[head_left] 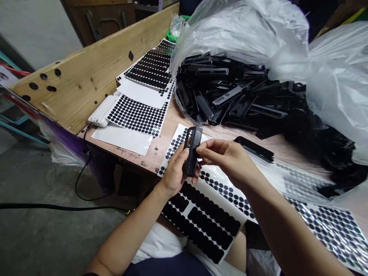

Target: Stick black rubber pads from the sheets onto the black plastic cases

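Observation:
In my left hand [175, 170] is a long black plastic part [194, 149] with a carbon-fibre pattern and a smooth oval inset near its top. My left thumb and fingers wrap its lower half, and it is tilted nearly upright. Thumb and forefinger of my right hand [220, 153] are pinched together at the part's right edge; whatever lies between them is hidden. Below my hands, a sheet of black stickers [201, 222] slopes over my lap. Under the part lies a white sheet with round black dots [225, 191].
A clear plastic bag [247, 30] spills a heap of similar black parts [218, 92]. One loose black part [254, 149] lies right of my hands. More sticker sheets [138, 115] and a white device [103, 111] with a cable sit by the wooden side board [94, 69].

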Demonstrator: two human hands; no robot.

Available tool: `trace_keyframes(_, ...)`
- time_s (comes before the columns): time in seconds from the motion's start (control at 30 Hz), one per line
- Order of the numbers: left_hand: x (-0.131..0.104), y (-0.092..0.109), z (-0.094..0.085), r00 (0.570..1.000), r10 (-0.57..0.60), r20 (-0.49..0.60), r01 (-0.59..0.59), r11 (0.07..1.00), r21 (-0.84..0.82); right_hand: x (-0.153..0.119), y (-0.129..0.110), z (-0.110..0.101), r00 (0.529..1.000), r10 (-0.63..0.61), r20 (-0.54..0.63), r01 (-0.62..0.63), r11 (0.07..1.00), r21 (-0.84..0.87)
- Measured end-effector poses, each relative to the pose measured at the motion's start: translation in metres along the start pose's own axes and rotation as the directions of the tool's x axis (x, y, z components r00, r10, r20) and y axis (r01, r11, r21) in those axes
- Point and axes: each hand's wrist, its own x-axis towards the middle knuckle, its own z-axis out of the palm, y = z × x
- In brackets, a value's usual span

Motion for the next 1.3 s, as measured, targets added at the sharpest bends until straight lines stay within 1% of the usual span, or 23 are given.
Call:
trace_keyframes(0.1,0.0,0.001,0.001,1.0,-0.008,-0.024,0.008,1.0,-0.002,-0.002,0.003,0.0,0.998,-0.066,-0.008,0.065,0.994,-0.083)
trace_keyframes(0.2,0.0,0.002,0.002,0.999,-0.016,-0.039,0.016,1.0,0.004,-0.008,0.007,0.001,0.981,-0.186,-0.048,0.167,0.949,-0.267)
trace_keyframes(0.27,0.0,0.002,0.003,0.999,-0.02,-0.04,0.021,1.0,0.011,-0.012,0.011,0.004,0.954,-0.289,-0.075,0.234,0.88,-0.413)
trace_keyframes(0.33,0.0,0.001,0.003,0.999,-0.016,-0.044,0.017,1.0,0.02,-0.016,0.015,0.008,0.912,-0.393,-0.114,0.287,0.813,-0.507)
trace_keyframes(0.4,-0.001,0.0,0.002,0.999,-0.004,-0.045,0.005,0.999,0.042,-0.017,0.02,0.011,0.88,-0.449,-0.155,0.314,0.795,-0.519)
trace_keyframes(0.43,-0.001,-0.001,0.001,0.999,0.004,-0.041,-0.002,0.998,0.058,-0.016,0.023,0.011,0.878,-0.449,-0.165,0.319,0.806,-0.498)
trace_keyframes(0.5,-0.002,-0.003,-0.001,1.0,0.017,-0.018,-0.015,0.996,0.084,-0.014,0.027,0.01,0.896,-0.413,-0.162,0.317,0.852,-0.417)
trace_keyframes(0.57,-0.002,-0.002,-0.003,1.0,0.027,0.013,-0.028,0.997,0.072,-0.011,0.032,0.005,0.902,-0.384,-0.2,0.294,0.882,-0.369)
trace_keyframes(0.63,-0.001,0.001,-0.005,0.999,0.031,0.013,-0.031,1.0,-0.003,-0.013,0.037,-0.003,0.891,-0.377,-0.253,0.246,0.869,-0.429)
trace_keyframes(0.67,-0.001,0.003,-0.005,0.999,0.031,-0.008,-0.032,0.997,-0.065,-0.016,0.041,-0.006,0.892,-0.374,-0.252,0.222,0.851,-0.477)
trace_keyframes(0.7,0.0,0.005,-0.005,0.999,0.026,-0.038,-0.031,0.99,-0.14,-0.02,0.045,-0.009,0.901,-0.37,-0.228,0.208,0.827,-0.522)
trace_keyframes(0.77,0.0,0.01,-0.003,0.995,-0.002,-0.102,-0.03,0.951,-0.308,-0.03,0.056,-0.011,0.923,-0.361,-0.133,0.226,0.788,-0.573)
trace_keyframes(0.8,0.0,0.012,-0.002,0.992,-0.019,-0.121,-0.03,0.921,-0.388,-0.036,0.062,-0.009,0.927,-0.362,-0.097,0.244,0.78,-0.577)
trace_keyframes(0.87,-0.001,0.017,0.002,0.991,-0.039,-0.13,-0.033,0.862,-0.505,-0.046,0.074,-0.003,0.924,-0.375,-0.071,0.267,0.768,-0.582)
trace_keyframes(0.97,-0.008,0.027,0.006,0.993,-0.02,-0.115,-0.049,0.823,-0.565,-0.058,0.087,0.006,0.915,-0.389,-0.107,0.268,0.784,-0.559)
trace_keyframes(1.03,-0.016,0.037,0.008,0.994,0.006,-0.113,-0.067,0.839,-0.54,-0.064,0.091,0.007,0.917,-0.377,-0.128,0.263,0.814,-0.518)
trace_keyframes(1.1,-0.027,0.048,0.008,0.988,0.05,-0.145,-0.11,0.891,-0.441,-0.074,0.089,0.001,0.926,-0.355,-0.131,0.261,0.85,-0.458)
trace_keyframes(1.17,-0.041,0.057,0.01,0.971,0.148,-0.187,-0.192,0.951,-0.242,-0.088,0.083,-0.009,0.934,-0.338,-0.116,0.268,0.878,-0.396)
trace_keyframes(1.2,-0.048,0.06,0.011,0.959,0.212,-0.186,-0.238,0.963,-0.127,-0.097,0.079,-0.015,0.936,-0.337,-0.104,0.277,0.886,-0.372)
trace_keyframes(1.27,-0.063,0.064,0.017,0.939,0.316,-0.137,-0.305,0.948,0.094,-0.118,0.067,-0.025,0.936,-0.344,-0.075,0.302,0.893,-0.333)
trace_keyframes(1.3,-0.07,0.064,0.021,0.935,0.34,-0.101,-0.316,0.928,0.197,-0.129,0.06,-0.028,0.935,-0.35,-0.058,0.315,0.895,-0.315)
